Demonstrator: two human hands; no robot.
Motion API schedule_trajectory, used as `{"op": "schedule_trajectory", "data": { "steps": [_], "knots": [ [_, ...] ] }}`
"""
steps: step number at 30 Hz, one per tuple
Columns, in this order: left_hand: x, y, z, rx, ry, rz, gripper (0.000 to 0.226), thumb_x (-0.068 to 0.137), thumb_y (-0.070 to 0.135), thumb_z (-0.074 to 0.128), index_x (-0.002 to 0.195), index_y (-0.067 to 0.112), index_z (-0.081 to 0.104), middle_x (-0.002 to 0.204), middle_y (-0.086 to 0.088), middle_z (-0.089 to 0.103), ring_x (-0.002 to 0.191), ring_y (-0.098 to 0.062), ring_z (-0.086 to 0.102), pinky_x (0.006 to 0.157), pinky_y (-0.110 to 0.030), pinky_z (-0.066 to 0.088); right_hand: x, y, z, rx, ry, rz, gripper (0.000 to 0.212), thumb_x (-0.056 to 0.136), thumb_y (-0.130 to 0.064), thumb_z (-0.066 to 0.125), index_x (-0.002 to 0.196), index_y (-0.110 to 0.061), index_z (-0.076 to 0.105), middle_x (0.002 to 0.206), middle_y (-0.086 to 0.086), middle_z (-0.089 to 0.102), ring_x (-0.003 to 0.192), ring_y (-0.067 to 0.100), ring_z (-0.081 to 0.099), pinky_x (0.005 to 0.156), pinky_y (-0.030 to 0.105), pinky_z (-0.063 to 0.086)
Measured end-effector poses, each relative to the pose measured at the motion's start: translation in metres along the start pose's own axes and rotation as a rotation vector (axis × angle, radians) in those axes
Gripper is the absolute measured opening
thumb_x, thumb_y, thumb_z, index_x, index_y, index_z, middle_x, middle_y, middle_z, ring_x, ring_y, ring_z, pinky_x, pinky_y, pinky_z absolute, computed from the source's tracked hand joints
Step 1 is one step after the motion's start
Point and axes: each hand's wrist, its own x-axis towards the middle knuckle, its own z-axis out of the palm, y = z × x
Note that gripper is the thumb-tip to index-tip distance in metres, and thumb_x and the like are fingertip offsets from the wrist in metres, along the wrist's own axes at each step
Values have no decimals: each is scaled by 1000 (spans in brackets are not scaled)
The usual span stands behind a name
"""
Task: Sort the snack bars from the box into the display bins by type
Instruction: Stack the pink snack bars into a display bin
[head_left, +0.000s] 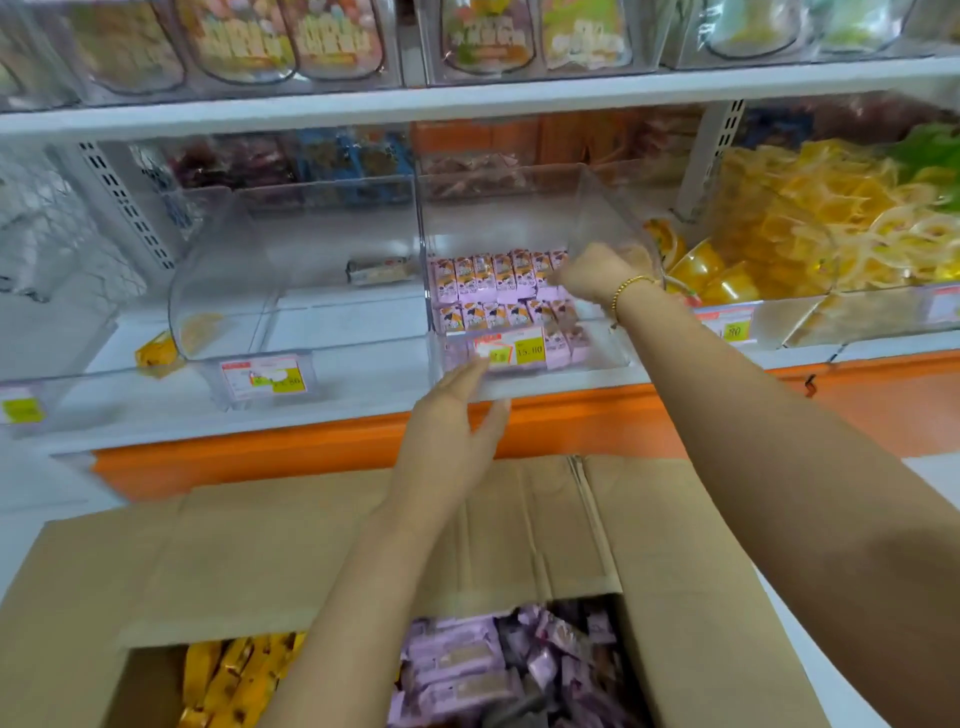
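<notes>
The pale purple foil-wrapped snack bars (498, 291) stand in tidy rows inside the clear plastic display bin (597, 208) at the middle of the white shelf (171, 426). The right hand (597, 275) is deep in that bin at the right end of the far row, its fingers curled down among the bars; I cannot tell whether it pinches one. The left hand (457, 410) is flat and open, holding nothing, with its fingertips at the bin's near wall by the yellow price tag (527, 351).

A wrist brushing the rows could topple them, and a push on the near wall could slide the bin. In the near brown cardboard box (311, 545), loose purple bars (457, 670) lie just beside yellow-wrapped bars (223, 680), so a hasty grab could mix the types.
</notes>
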Motion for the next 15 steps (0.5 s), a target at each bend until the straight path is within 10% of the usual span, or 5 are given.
{"op": "schedule_trajectory", "data": {
  "steps": [4, 11, 15],
  "knots": [
    [-60, -21, -5, -107, 187, -169, 48, 91, 40, 54, 60, 4, 52, 56, -13, 51, 53, -17, 43, 52, -23, 29, -79, -9, 3, 175, 114, -317, 36, 90, -25, 60, 61, -3, 62, 60, 11, 58, 55, 19, 53, 56, 22, 43],
    [-170, -86, 15, -68, 146, -567, 49, 93, 23, 57, 50, 12, 38, 44, -1, 35, 47, -17, 33, 48, -30, 25, -191, 50, 118, 181, -621, -167, 34, 92, -22, 60, 59, -13, 60, 52, -4, 57, 46, 5, 50, 49, 16, 42],
    [-234, -126, 40, 21, 53, -825, 8, 84, 4, 62, 79, 2, 68, 70, -13, 64, 71, -34, 60, 57, -32, 41, -225, 96, 223, -61, -814, -76, 16, 92, -15, 57, 78, -12, 61, 72, 10, 57, 54, 8, 46, 63, 29, 39]
  ]
}}
